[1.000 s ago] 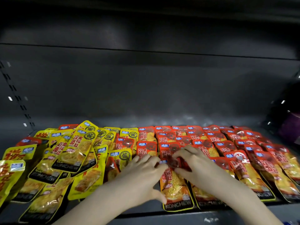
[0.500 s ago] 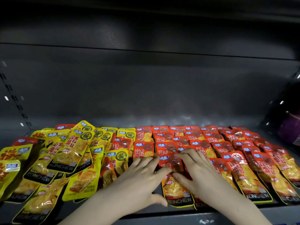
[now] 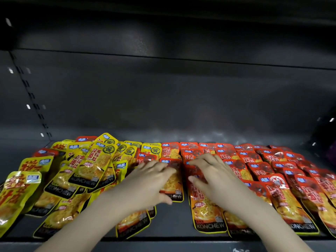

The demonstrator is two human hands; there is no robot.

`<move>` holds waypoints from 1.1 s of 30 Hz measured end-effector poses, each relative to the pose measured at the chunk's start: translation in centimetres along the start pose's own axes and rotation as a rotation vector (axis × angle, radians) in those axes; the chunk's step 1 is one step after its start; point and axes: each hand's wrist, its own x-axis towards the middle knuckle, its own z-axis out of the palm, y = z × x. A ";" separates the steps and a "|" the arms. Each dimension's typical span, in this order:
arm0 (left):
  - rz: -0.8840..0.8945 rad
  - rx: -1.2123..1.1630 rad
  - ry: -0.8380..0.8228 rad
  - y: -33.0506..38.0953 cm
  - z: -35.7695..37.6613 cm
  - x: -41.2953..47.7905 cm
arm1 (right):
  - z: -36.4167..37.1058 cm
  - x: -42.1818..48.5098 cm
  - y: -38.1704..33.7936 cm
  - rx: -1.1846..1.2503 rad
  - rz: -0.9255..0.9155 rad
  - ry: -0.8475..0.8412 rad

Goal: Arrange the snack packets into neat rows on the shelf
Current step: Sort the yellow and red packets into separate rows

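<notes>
Several red snack packets (image 3: 254,164) lie in overlapping rows across the middle and right of the dark shelf (image 3: 174,222). Yellow snack packets (image 3: 91,166) lie in a loose, crooked heap on the left. My left hand (image 3: 151,180) lies flat with straight fingers on a red packet (image 3: 172,180) at the border between the two colours. My right hand (image 3: 212,177) lies spread on the neighbouring red packets (image 3: 205,210), fingers straight. A narrow strip of bare shelf shows between the two hands.
The shelf's front edge (image 3: 163,242) runs along the bottom of the view. A dark back wall (image 3: 172,97) stands behind the packets, with a slotted upright (image 3: 31,95) at the left. A dark purple object (image 3: 331,151) sits at the far right.
Both hands moved apart and further back over the packets. The red packet under my left hand has shifted left, opening a gap of bare shelf beside the front red packet.
</notes>
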 end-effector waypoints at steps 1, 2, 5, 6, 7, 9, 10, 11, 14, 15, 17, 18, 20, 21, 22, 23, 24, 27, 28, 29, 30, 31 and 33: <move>-0.014 0.015 -0.021 -0.1 0.1 0.0 | 0.1 0.9 -0.4 -0.010 -0.015 -0.026; -0.017 0.032 -0.031 -0.1 0.3 0.1 | 0.3 1.8 -0.8 -0.021 -0.026 -0.051; -0.008 0.066 -0.011 0.0 1.1 0.1 | 1.5 4.3 -1.6 -0.073 -0.033 -0.108; -0.007 0.071 0.000 -0.1 1.3 0.1 | 1.9 5.0 -1.7 -0.093 -0.028 -0.119; -0.006 0.075 0.012 -0.2 1.4 0.1 | 2.3 5.6 -1.7 -0.111 -0.021 -0.125; 0.001 0.084 0.040 -0.4 1.6 0.4 | 2.8 6.6 -1.7 -0.139 -0.003 -0.131; 0.006 0.087 0.055 -0.5 1.6 0.6 | 3.1 6.9 -1.8 -0.149 0.006 -0.129; 0.008 0.088 0.067 -0.6 1.7 0.8 | 3.3 7.1 -1.8 -0.157 0.014 -0.124; 0.010 0.072 0.079 -0.8 1.7 1.3 | 4.0 7.4 -1.5 -0.155 0.038 -0.097; 0.012 0.067 0.081 -0.8 1.7 1.5 | 4.1 7.4 -1.4 -0.147 0.044 -0.089; 0.017 0.066 0.088 -0.9 1.7 1.7 | 4.4 7.4 -1.1 -0.131 0.049 -0.076; 0.018 0.068 0.093 -0.9 1.7 1.8 | 4.5 7.4 -1.0 -0.126 0.051 -0.070; 0.010 0.070 0.108 -0.9 1.8 2.0 | 4.5 7.4 -0.9 -0.113 0.052 -0.058; 0.003 0.069 0.118 -0.9 1.9 2.1 | 4.5 7.5 -0.8 -0.103 0.054 -0.054; -0.003 0.071 0.130 -0.9 2.0 2.1 | 4.5 7.5 -0.8 -0.092 0.057 -0.051; -0.007 0.075 0.140 -0.8 2.1 2.2 | 4.5 7.5 -0.7 -0.078 0.060 -0.048; -0.009 0.078 0.146 -0.7 2.1 2.2 | 4.5 7.5 -0.7 -0.065 0.062 -0.042; -0.014 0.063 0.154 -0.8 1.8 2.0 | 4.3 7.3 -0.7 -0.036 0.063 -0.003; -0.022 0.044 0.163 -1.0 1.5 1.8 | 4.1 7.3 -0.7 -0.024 0.061 0.018; -0.040 0.023 0.181 -1.4 1.1 1.5 | 3.8 7.3 -0.8 -0.003 0.057 0.039; -0.064 0.003 0.208 -2.0 0.7 1.2 | 3.4 7.3 -1.0 0.033 0.049 0.061; -0.095 -0.013 0.240 -2.7 0.2 0.9 | 3.0 7.3 -1.3 0.081 0.041 0.077; -0.166 -0.021 0.300 -4.3 -0.6 0.6 | 2.0 7.4 -2.2 0.179 0.029 0.082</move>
